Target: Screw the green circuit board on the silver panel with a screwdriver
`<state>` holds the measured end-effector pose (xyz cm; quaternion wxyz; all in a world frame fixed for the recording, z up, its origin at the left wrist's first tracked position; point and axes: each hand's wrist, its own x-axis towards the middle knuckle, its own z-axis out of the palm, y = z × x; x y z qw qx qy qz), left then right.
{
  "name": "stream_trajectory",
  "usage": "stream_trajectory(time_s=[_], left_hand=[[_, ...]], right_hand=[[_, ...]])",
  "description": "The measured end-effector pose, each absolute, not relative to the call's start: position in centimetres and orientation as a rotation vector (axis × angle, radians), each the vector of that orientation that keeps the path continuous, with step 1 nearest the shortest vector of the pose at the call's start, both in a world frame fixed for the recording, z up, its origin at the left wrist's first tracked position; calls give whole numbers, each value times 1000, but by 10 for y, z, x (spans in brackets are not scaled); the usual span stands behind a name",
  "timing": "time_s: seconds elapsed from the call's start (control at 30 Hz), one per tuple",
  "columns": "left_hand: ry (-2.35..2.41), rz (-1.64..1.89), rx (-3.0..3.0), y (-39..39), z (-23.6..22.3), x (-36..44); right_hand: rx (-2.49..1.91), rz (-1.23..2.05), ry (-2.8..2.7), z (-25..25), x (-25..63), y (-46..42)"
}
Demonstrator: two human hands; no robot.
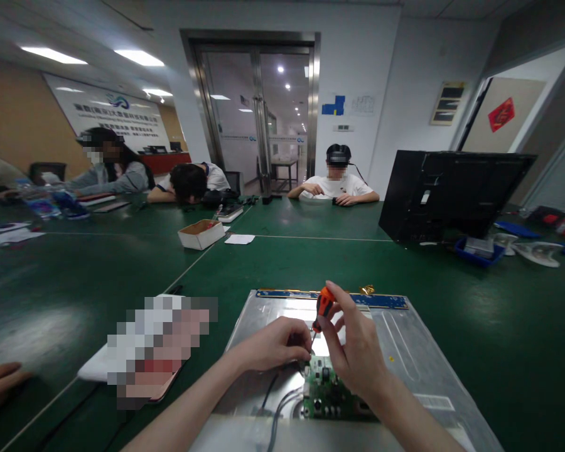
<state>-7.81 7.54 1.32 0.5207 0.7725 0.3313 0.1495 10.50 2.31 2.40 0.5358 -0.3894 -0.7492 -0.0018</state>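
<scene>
A silver metal panel (405,351) lies on the green table in front of me, with a blue strip along its far edge. A small green circuit board (327,392) with grey cables sits on its near part. My right hand (353,348) is closed round an orange-handled screwdriver (324,306), held upright with its tip down at the board's far edge. My left hand (275,345) rests on the panel beside the tip, fingers curled and pinched near it; what they hold is hidden.
A pixelated flat object (155,345) lies left of the panel. A white open box (201,233) and paper (240,239) sit mid-table. A black monitor (447,194) stands at right near a blue tray (479,251). Three people sit at the far side. Another person's fingers (0,380) show at left.
</scene>
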Motion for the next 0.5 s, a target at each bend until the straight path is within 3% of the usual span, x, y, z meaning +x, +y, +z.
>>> stream_trajectory(time_s=[0.5], left_hand=[[729, 361, 1981, 79, 15, -81]], right_hand=[[-890, -50, -1822, 29, 103, 23]])
